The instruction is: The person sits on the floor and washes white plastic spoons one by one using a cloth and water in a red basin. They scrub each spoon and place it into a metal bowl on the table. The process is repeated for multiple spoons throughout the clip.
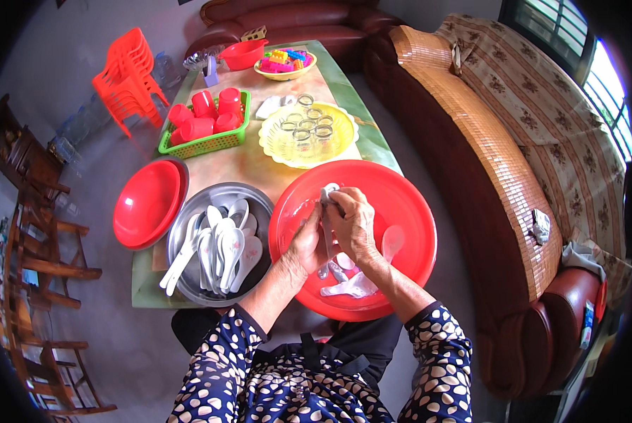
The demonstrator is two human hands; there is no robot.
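Over the large red basin (423,211), my two hands meet around a pale spoon (328,236), mostly covered by the fingers. My left hand (306,238) is closed on it from the left. From the right, my right hand (353,218) closes round its upper part, where a small whitish piece (329,190) shows; whether that is cloth or spoon I cannot tell. Below the hands lie several wet spoons, among them a white spoon (355,286) and a broad spoon (392,241). To the left, a grey metal basin (259,204) holds several white spoons (224,243).
Left of the metal basin sits a red bowl (147,204). Farther back are a green basket (210,144) of red cups, a yellow scalloped tray (274,148) with several glass rings, and a bowl (285,75) of toy blocks. A sofa (429,155) runs along the right.
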